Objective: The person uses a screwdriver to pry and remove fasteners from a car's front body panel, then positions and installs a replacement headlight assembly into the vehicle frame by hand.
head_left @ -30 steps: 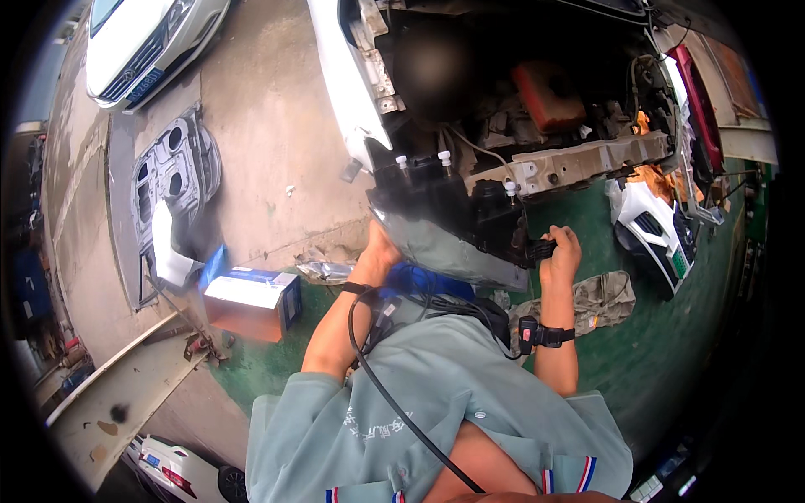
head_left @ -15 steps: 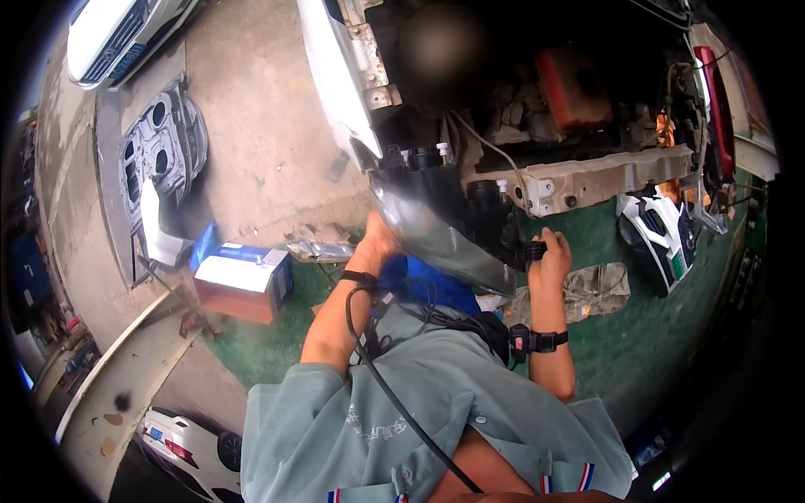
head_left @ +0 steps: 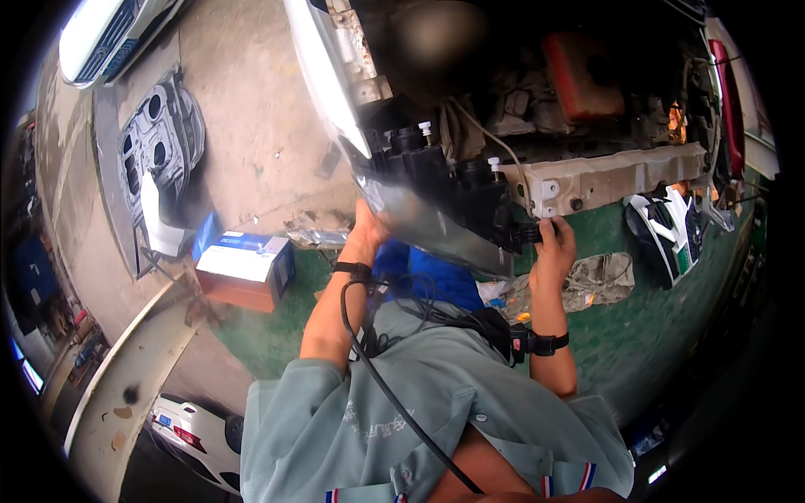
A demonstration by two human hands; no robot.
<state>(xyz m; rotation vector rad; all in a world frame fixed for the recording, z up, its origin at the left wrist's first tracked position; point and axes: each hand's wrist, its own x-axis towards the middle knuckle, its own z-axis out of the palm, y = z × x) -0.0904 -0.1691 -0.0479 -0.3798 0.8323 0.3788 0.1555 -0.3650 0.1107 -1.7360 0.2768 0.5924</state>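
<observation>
Both hands hold a black headlight assembly (head_left: 444, 221) with a clear lens and white adjuster knobs (head_left: 495, 168) on top. My left hand (head_left: 369, 221) grips its left end from below, the fingers partly hidden behind the lens. My right hand (head_left: 553, 246) is closed on the black bracket at its right end. The assembly sits just in front of the open engine bay, beside the car's white fender (head_left: 327, 92) and the bare metal front crossmember (head_left: 620, 176). A red-orange part (head_left: 574, 80) lies inside the bay.
A blue and white carton (head_left: 243, 272) and a grey door shell (head_left: 159, 142) lie at left, near a pale metal beam (head_left: 109, 377). Loose bumper trim (head_left: 667, 235) and crumpled grey cloth (head_left: 604, 277) lie at right. White cars (head_left: 193, 436) stand at upper and lower left.
The headlight assembly and both hands have moved up and to the left, closer to the fender. My hands keep their hold on it.
</observation>
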